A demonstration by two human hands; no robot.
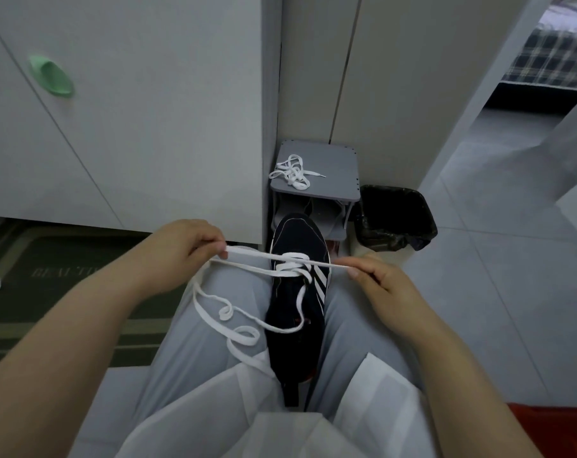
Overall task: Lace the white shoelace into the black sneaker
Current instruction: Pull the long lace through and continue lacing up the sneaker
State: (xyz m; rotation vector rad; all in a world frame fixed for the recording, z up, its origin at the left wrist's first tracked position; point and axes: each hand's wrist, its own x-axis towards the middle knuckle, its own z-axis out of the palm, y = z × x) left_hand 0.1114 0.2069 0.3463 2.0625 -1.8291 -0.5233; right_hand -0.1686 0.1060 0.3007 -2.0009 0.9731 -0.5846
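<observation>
Between my thighs, toe pointing to twelve o'clock, sits the black sneaker (293, 342), sole down. The white shoelace (290, 258) is threaded only through the eyelets nearest the toe. One run goes out taut to nine o'clock, where my left hand (184, 249) pinches it between thumb and fingertips. Another goes to three o'clock, where my right hand (386, 285) pinches the thin end between thumb and forefinger. The slack loops loosely over my left thigh at eight o'clock of the shoe, and one strand curls back across the tongue.

I judge the lace flat, soft and almost weightless. It is too limp to be pushed through an eyelet anywhere but at its tip, so the right hold is close behind the tip; my fingers hide the tips themselves. The shoe looks light with a yielding upper, and an uneven pull could roll it, so my legs must steady it.

For room, the cabinet (148, 127) stands close at eleven o'clock beyond my left hand. The grey stool (333, 166), carrying a spare lace (292, 171), is just past the toe at twelve. The black bin (396, 223) is at one o'clock. Three o'clock is open tiled floor, my freest side for drawing lace out.
</observation>
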